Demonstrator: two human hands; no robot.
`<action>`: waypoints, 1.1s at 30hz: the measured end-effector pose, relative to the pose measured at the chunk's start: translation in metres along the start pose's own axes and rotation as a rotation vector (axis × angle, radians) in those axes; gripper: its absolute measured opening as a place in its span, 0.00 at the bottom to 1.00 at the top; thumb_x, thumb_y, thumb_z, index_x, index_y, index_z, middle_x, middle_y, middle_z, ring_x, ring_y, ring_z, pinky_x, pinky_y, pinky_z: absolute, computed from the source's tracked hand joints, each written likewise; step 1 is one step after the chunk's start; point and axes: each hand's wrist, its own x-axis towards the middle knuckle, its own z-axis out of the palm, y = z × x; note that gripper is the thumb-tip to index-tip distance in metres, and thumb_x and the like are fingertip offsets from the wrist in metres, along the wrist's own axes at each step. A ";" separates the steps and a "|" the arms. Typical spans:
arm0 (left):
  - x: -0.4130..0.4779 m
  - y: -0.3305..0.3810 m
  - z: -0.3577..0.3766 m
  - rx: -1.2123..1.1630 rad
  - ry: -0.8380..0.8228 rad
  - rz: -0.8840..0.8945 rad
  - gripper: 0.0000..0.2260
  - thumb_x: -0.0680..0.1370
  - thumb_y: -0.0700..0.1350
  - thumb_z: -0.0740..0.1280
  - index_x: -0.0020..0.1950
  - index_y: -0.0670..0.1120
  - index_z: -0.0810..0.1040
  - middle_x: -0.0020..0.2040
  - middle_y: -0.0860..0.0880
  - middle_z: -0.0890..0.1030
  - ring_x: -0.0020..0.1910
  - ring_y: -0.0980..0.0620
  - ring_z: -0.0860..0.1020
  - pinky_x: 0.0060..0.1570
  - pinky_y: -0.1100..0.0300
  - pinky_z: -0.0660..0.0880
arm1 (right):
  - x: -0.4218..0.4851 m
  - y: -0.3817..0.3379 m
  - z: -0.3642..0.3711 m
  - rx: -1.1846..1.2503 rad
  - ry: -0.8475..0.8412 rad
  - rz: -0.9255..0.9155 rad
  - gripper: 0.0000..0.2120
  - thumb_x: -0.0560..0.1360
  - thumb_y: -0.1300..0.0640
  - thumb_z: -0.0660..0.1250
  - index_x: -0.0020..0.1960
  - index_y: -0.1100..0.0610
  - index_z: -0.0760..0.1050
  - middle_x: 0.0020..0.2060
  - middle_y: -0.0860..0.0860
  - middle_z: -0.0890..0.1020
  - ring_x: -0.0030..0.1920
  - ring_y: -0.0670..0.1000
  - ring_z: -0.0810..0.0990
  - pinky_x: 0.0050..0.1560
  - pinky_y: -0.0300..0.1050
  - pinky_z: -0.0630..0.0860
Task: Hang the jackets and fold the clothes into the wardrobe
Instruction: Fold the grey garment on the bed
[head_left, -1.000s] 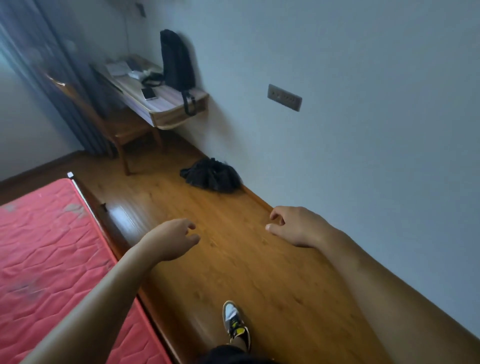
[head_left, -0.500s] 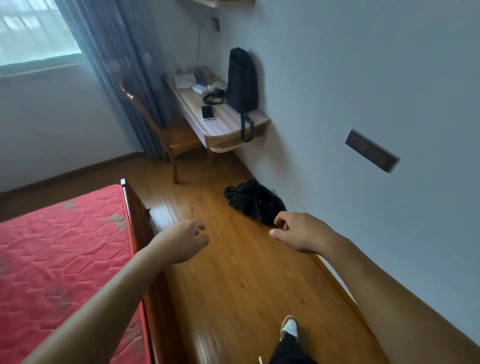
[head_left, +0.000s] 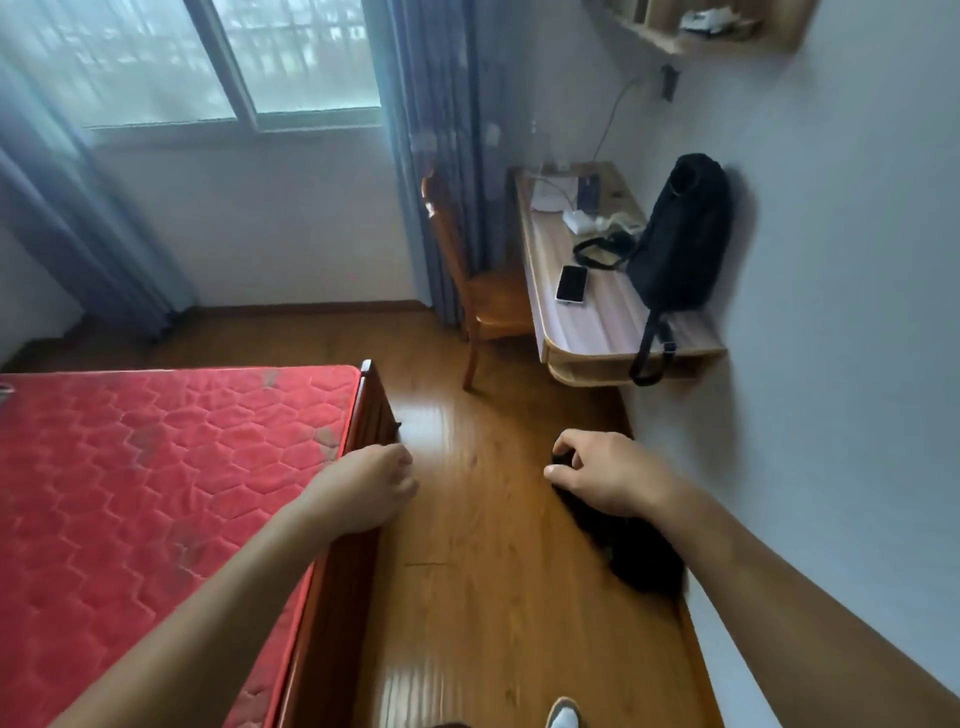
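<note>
A crumpled black garment (head_left: 634, 551) lies on the wooden floor against the right wall. My right hand (head_left: 608, 478) hangs in front of its near end with fingers loosely curled, and whether it touches the cloth cannot be told. My left hand (head_left: 363, 488) is held out over the corner of the bed frame, fingers loosely curled, holding nothing. No wardrobe or hanger is in view.
A bed with a red mattress (head_left: 156, 467) fills the left. Ahead stand a wooden chair (head_left: 483, 296) and a wall desk (head_left: 597, 332) with a phone (head_left: 571, 283) and a black backpack (head_left: 680, 234). A strip of floor (head_left: 467, 571) runs between bed and wall. My shoe (head_left: 563, 717) shows below.
I have walked forward along the wall. The black garment has come from well ahead to directly under my right hand. Both hands keep the same loose pose.
</note>
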 end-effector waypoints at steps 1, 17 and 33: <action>0.008 -0.004 -0.006 -0.015 0.011 -0.033 0.15 0.80 0.53 0.64 0.63 0.46 0.78 0.52 0.51 0.81 0.50 0.50 0.79 0.49 0.55 0.75 | 0.019 -0.003 -0.009 -0.018 -0.014 -0.026 0.19 0.80 0.38 0.63 0.67 0.46 0.73 0.59 0.47 0.81 0.55 0.49 0.80 0.56 0.49 0.79; 0.200 -0.162 -0.109 -0.220 0.111 -0.365 0.20 0.82 0.54 0.63 0.71 0.46 0.74 0.66 0.46 0.79 0.61 0.49 0.78 0.60 0.52 0.76 | 0.344 -0.169 -0.076 -0.177 -0.140 -0.333 0.20 0.81 0.41 0.64 0.69 0.49 0.73 0.61 0.48 0.80 0.55 0.48 0.81 0.53 0.42 0.82; 0.434 -0.299 -0.239 -0.178 0.112 -0.460 0.20 0.81 0.56 0.62 0.70 0.49 0.75 0.66 0.49 0.79 0.63 0.51 0.78 0.62 0.51 0.76 | 0.636 -0.297 -0.148 -0.202 -0.139 -0.406 0.22 0.80 0.38 0.63 0.70 0.47 0.71 0.60 0.48 0.80 0.54 0.47 0.80 0.53 0.43 0.82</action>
